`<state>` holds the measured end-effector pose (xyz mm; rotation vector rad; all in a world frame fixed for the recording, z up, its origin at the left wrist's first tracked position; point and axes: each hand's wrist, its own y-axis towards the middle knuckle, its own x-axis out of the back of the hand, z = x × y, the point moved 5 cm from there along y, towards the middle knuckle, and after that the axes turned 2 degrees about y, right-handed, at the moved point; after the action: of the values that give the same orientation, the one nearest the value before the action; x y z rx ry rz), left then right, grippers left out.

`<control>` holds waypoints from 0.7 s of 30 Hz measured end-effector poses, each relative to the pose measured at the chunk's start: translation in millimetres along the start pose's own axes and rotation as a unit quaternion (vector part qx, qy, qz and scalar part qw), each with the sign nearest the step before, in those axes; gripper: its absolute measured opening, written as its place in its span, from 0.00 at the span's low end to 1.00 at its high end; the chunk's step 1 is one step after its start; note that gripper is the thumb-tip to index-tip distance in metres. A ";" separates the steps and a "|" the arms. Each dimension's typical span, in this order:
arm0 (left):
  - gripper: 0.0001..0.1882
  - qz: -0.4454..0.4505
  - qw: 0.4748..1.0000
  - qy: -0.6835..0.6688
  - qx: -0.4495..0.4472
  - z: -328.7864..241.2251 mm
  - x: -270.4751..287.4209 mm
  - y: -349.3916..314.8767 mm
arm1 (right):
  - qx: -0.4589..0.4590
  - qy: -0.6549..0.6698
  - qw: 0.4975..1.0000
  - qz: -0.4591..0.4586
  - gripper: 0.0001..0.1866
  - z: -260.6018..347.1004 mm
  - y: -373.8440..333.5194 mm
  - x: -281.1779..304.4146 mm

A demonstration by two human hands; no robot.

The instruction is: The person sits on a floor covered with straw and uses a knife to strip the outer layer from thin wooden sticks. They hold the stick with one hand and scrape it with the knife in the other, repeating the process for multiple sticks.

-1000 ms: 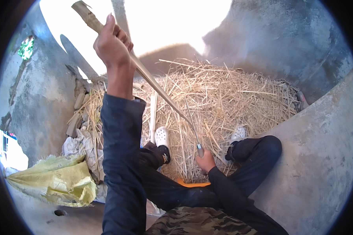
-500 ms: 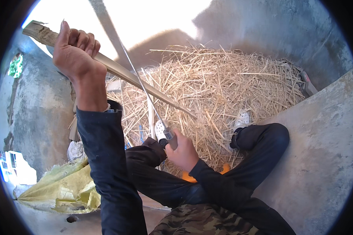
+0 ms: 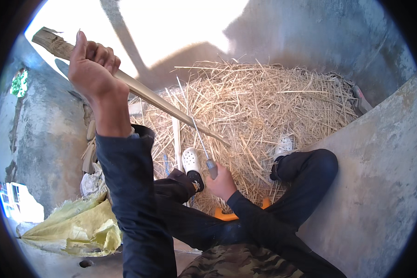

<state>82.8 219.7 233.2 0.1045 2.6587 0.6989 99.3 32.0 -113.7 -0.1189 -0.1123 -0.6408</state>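
Note:
My left hand (image 3: pixel 96 76) is raised at the upper left, its fingers wrapped round a long split wooden stick (image 3: pixel 155 99) near the rough, thick end. The stick slants down to the right, its thinner tip over the straw. Low in the middle, my right hand (image 3: pixel 221 183) grips the grey handle of a long, thin-bladed knife (image 3: pixel 201 141). The blade points away from me and crosses the stick near its lower end, where the stick hides part of it. Whether the two touch, I cannot tell.
Loose straw and shavings (image 3: pixel 264 102) cover the ground ahead, between concrete walls (image 3: pixel 375 176). My feet in white clogs (image 3: pixel 191 160) rest on it. An orange plastic seat edge (image 3: pixel 227 216) shows between my legs. At left lies a torn yellow sack (image 3: pixel 74 227).
The knife has swung, its tip now lower and nearer the straw. My left hand and the stick have shifted slightly down and right; my right hand also moved slightly right.

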 end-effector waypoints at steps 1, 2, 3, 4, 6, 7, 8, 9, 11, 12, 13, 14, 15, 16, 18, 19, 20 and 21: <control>0.24 -0.002 1.000 0.010 -0.011 -1.5 7.4 -0.7 | -0.003 -0.009 1.000 0.024 0.17 16.3 -7.1 -1.1; 0.24 -0.009 0.999 0.022 -0.023 -8.2 16.3 -0.9 | -0.006 -0.018 0.998 0.052 0.18 46.2 -12.0 1.0; 0.24 -0.004 0.999 0.024 -0.031 -7.6 15.0 -1.4 | -0.009 -0.028 0.997 0.065 0.18 69.3 -11.5 7.8; 0.24 0.008 0.999 0.012 -0.031 -9.1 13.1 -3.1 | 0.018 -0.030 0.995 0.091 0.20 87.7 -12.4 11.0; 0.23 -0.008 0.999 0.011 -0.030 -6.1 -0.9 -14.9 | 0.011 0.016 1.000 0.018 0.16 48.8 -6.5 5.1; 0.23 -0.015 0.999 0.007 -0.034 -7.9 -6.0 -17.0 | 0.012 0.040 0.999 -0.021 0.15 24.8 -0.4 1.1; 0.22 0.034 0.999 0.008 -0.015 -5.9 -6.6 -14.2 | -0.021 0.012 1.000 0.001 0.13 -0.7 6.2 6.0; 0.22 0.038 0.999 -0.003 -0.022 -6.8 -6.8 -9.6 | -0.020 -0.002 1.000 0.006 0.12 6.3 10.9 11.6; 0.23 0.041 0.999 -0.003 -0.028 -5.6 2.9 -8.8 | -0.034 -0.025 0.999 0.033 0.11 35.6 3.4 20.1; 0.23 -0.029 0.999 0.006 -0.023 -6.9 2.5 -16.1 | -0.030 -0.041 0.997 0.062 0.13 53.9 0.8 22.6; 0.23 -0.006 1.000 0.001 -0.027 -5.8 -2.3 -19.5 | -0.013 -0.022 0.998 0.053 0.14 69.6 -4.8 26.2; 0.23 0.014 0.999 -0.004 -0.035 -7.6 -4.9 -20.4 | 0.007 -0.002 0.999 0.047 0.15 85.7 -8.2 27.8; 0.23 0.036 0.998 -0.009 -0.043 -8.5 -9.1 -22.2 | 0.028 0.019 0.999 0.039 0.16 94.1 -9.7 27.9; 0.22 0.013 0.999 -0.007 -0.047 -11.2 -12.0 -25.6 | 0.033 0.024 0.999 0.025 0.15 79.2 -8.5 20.1; 0.22 0.043 0.999 -0.007 -0.029 -11.5 -11.1 -17.8 | -0.021 -0.035 0.999 -0.003 0.15 -3.6 -2.1 8.4; 0.22 0.059 0.998 -0.010 -0.016 -7.1 -11.9 -14.6 | -0.051 -0.065 0.996 -0.021 0.15 -29.1 -0.1 11.1; 0.22 0.038 0.999 -0.005 -0.016 -3.7 -10.6 -11.4 | -0.053 -0.054 0.997 -0.001 0.15 -28.5 1.6 12.6; 0.23 0.029 0.999 0.000 -0.030 -3.3 -9.1 -6.6 | -0.059 -0.051 0.997 0.014 0.16 -11.2 3.8 15.9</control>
<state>90.1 210.9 235.8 0.1664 2.6407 0.7959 115.0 24.0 -122.8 -0.2662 -0.1714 -0.6133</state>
